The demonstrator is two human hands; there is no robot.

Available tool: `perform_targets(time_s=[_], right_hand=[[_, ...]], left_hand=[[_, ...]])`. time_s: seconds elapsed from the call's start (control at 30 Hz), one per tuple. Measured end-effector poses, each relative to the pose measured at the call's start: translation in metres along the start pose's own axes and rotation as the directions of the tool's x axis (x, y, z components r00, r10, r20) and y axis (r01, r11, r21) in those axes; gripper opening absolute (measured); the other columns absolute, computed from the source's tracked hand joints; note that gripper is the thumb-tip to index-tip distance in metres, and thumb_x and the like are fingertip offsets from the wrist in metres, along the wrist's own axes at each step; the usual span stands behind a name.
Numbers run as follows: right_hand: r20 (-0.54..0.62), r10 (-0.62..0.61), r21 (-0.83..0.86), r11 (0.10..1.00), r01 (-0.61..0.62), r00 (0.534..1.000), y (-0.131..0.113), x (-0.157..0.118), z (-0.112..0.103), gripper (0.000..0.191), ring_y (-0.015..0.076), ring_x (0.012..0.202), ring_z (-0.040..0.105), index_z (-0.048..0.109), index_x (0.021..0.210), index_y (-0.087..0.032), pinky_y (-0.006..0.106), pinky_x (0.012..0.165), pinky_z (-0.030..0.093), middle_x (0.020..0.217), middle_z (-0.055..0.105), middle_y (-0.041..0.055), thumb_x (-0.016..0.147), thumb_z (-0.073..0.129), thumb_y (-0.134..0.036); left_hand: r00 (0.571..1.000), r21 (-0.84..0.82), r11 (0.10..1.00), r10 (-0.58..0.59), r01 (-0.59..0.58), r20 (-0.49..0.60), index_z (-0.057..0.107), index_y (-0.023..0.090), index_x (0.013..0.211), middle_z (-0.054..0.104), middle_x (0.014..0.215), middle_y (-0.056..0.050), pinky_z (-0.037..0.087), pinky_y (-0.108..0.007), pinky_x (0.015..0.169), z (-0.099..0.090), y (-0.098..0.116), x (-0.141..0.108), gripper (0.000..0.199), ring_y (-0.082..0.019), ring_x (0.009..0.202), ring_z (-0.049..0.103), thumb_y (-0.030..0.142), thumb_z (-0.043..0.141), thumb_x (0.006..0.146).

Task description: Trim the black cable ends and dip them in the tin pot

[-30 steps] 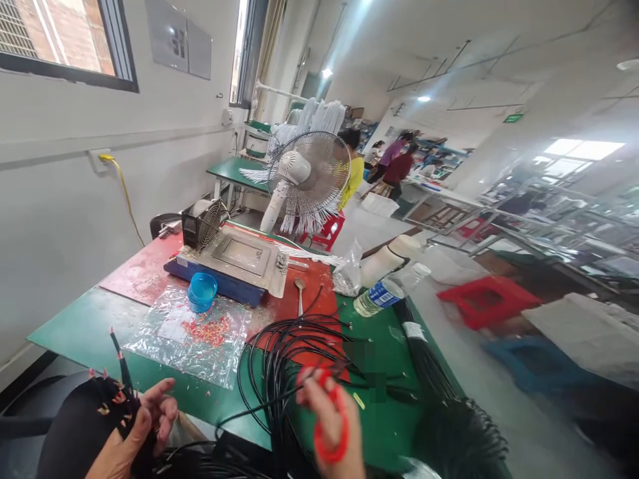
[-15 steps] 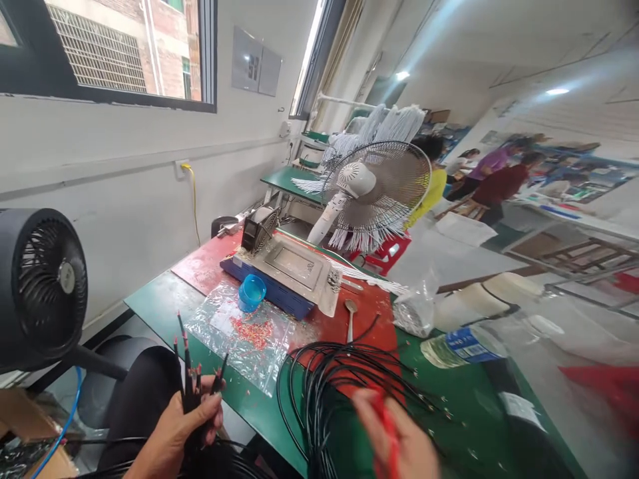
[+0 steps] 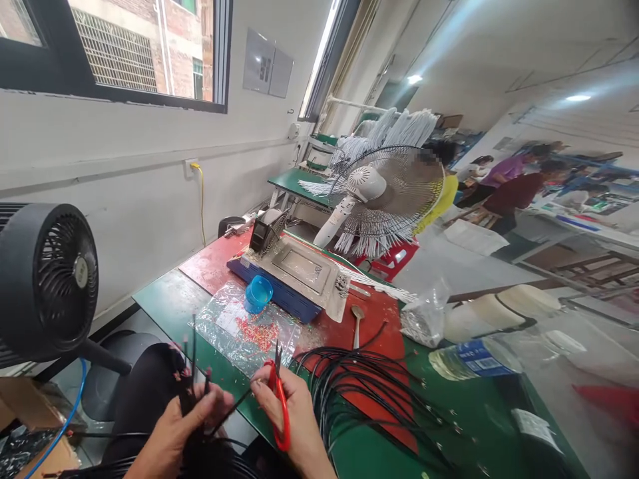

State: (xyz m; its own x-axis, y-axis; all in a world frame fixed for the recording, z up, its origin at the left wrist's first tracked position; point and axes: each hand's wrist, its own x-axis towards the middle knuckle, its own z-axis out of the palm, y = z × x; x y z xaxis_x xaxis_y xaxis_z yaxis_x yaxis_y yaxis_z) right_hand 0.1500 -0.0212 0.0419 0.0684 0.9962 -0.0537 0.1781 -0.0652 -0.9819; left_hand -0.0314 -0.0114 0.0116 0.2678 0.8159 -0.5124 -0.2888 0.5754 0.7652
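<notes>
Left hand [image 3: 187,419] grips the cable bundle [image 3: 192,392]; right hand [image 3: 289,412] holds red scissors [image 3: 279,399]. Steady each end before snipping.

At the bottom centre of the frame, the scissors [image 3: 279,409] have red handles. The cables [image 3: 364,392] coiled right of them are black. The tabletop [image 3: 167,303] is green, with a dark red mat [image 3: 212,263] towards mid-frame. A small cup [image 3: 258,293] is bright blue, beside scattered red bits [image 3: 257,330] on clear plastic. The standing fan [image 3: 387,193] is white; the fan [image 3: 50,279] at left is black.
</notes>
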Motion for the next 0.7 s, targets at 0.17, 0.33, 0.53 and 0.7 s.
perform_targets(time_s=[0.17,0.33,0.53,0.7], right_hand=[[0.019,-0.109,-0.189,0.976,0.111,0.994,-0.004,-0.004,0.002,0.022,0.0117,0.058,0.047,0.063,0.065,-0.017,0.022,0.056,0.035,0.061,0.055,-0.0009,0.077,0.061,-0.036],[-0.002,-0.023,-0.057,0.998,0.023,1.0,0.002,-0.006,0.011,0.031,0.0107,0.053,0.044,0.06,0.062,-0.016,0.021,0.051,0.034,0.056,0.053,-0.0018,0.074,0.062,-0.044],[-0.026,0.079,-0.008,0.997,-0.079,0.997,0.008,-0.007,0.009,0.033,0.0099,0.055,0.039,0.056,0.066,-0.016,0.02,0.051,0.031,0.058,0.046,-0.0038,0.075,0.06,-0.048],[0.11,-0.057,-0.227,0.971,0.08,0.992,0.01,-0.016,-0.001,0.027,0.0139,0.068,0.048,0.056,0.08,-0.019,0.021,0.061,0.036,0.075,0.053,-0.001,0.078,0.056,-0.046]], left_hand=[[0.969,0.254,0.941,0.243,-0.224,-0.046,0.071,0.02,0.088,0.072,0.095,-0.007,0.048,-0.033,0.08,0.011,0.019,-0.002,0.035,-0.027,0.088,0.063,0.049,0.067,0.069],[0.966,0.284,0.93,0.185,-0.232,0.183,0.071,0.017,0.08,0.065,0.059,-0.005,0.042,-0.029,0.053,0.02,0.012,0.006,0.034,-0.019,0.055,0.055,0.047,0.071,0.065],[0.987,0.291,0.948,0.092,-0.128,0.133,0.07,0.012,0.075,0.046,0.044,0.002,0.025,-0.025,0.043,0.027,0.016,0.007,0.043,-0.011,0.043,0.035,0.053,0.072,0.06],[0.998,0.252,0.966,0.068,-0.064,-0.006,0.069,0.012,0.079,0.042,0.046,0.004,0.018,-0.025,0.044,0.034,0.028,0.002,0.045,-0.01,0.045,0.029,0.053,0.071,0.06]])
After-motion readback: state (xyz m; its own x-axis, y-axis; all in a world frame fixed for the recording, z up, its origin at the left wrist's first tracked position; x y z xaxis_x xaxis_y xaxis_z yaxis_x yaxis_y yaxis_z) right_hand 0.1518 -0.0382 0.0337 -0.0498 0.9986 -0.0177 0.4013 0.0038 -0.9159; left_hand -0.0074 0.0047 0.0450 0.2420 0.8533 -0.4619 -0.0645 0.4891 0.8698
